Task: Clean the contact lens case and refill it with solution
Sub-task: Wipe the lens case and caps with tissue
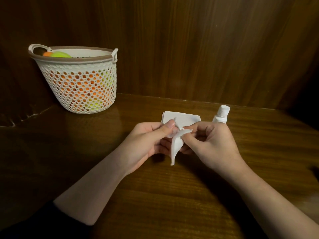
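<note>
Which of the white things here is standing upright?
The small white bottle, standing capped behind the right hand. The folded tissue lies flat; the other tissue hangs crumpled.

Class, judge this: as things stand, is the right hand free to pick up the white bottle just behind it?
Probably not yet. The right hand is pinching a tissue against the small clear case held by the left hand. The white bottle stands close, unobstructed.
</note>
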Demonstrator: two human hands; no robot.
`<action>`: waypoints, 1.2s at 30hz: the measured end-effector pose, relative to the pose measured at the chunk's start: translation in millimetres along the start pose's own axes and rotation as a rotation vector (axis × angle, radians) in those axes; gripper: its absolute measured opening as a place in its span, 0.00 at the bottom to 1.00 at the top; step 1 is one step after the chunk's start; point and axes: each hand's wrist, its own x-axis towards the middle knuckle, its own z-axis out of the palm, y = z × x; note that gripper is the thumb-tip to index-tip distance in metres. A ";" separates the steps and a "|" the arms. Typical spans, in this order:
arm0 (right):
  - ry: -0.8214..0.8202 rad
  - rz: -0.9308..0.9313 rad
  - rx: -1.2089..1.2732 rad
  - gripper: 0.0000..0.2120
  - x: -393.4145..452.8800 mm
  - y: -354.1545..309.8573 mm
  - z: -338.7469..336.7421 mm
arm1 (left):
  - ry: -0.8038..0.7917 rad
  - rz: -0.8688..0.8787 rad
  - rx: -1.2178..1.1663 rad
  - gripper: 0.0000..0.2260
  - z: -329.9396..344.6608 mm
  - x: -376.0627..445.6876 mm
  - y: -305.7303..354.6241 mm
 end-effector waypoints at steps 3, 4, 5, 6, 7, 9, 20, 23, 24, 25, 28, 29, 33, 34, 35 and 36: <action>0.020 -0.013 -0.019 0.07 0.5 0.6 -0.9 | -0.018 -0.008 -0.015 0.17 1.4 -1.2 2.0; 0.033 -0.006 -0.008 0.07 0.6 0.9 -0.9 | -0.024 -0.011 -0.013 0.17 1.7 -1.3 2.0; 0.050 0.002 0.010 0.07 0.8 1.1 -0.9 | -0.035 -0.009 -0.013 0.17 1.8 -1.3 1.8; 0.065 0.011 0.028 0.06 1.0 1.2 -0.7 | -0.049 -0.004 -0.017 0.17 1.8 -1.3 1.5; 0.077 0.018 0.039 0.06 1.5 1.8 -0.1 | -0.061 0.003 -0.024 0.17 1.8 -1.3 1.1; 0.091 0.028 0.030 0.05 2.4 3.3 1.5 | -0.070 0.016 -0.036 0.17 1.7 -1.3 0.1; 0.037 0.189 0.493 0.07 0.6 -3.6 -1.6 | -0.071 0.101 -0.048 0.18 -0.6 -0.9 -0.5; -0.008 0.240 0.554 0.06 1.9 -2.9 -1.5 | -0.054 0.095 -0.059 0.19 0.9 -0.6 0.0; -0.048 0.263 0.585 0.07 2.0 -1.7 -2.1 | -0.054 0.093 -0.064 0.20 1.3 -0.5 -0.2; -0.087 0.281 0.608 0.08 2.3 0.5 -2.8 | -0.058 0.092 -0.065 0.20 1.6 -0.5 -0.3; -0.116 0.287 0.602 0.06 3.1 2.7 -3.2 | -0.051 0.091 -0.037 0.20 2.1 -0.6 -0.7; -0.105 0.279 0.589 0.05 3.5 2.7 -2.8 | -0.044 0.092 -0.030 0.20 2.0 -0.5 -1.1; -0.075 0.254 0.553 0.08 2.1 0.6 -2.6 | -0.018 0.092 0.015 0.16 0.7 -0.4 -1.8; -0.049 0.227 0.527 0.09 1.5 -0.9 -2.7 | -0.014 0.090 0.030 0.15 0.4 -0.2 -2.2; -0.019 0.195 0.492 0.11 1.1 -1.6 -2.7 | -0.013 0.087 0.037 0.15 -0.3 -0.4 -2.4; 0.011 0.164 0.453 0.13 0.6 -2.4 -2.4 | -0.014 0.086 0.040 0.14 -0.7 -0.5 -2.4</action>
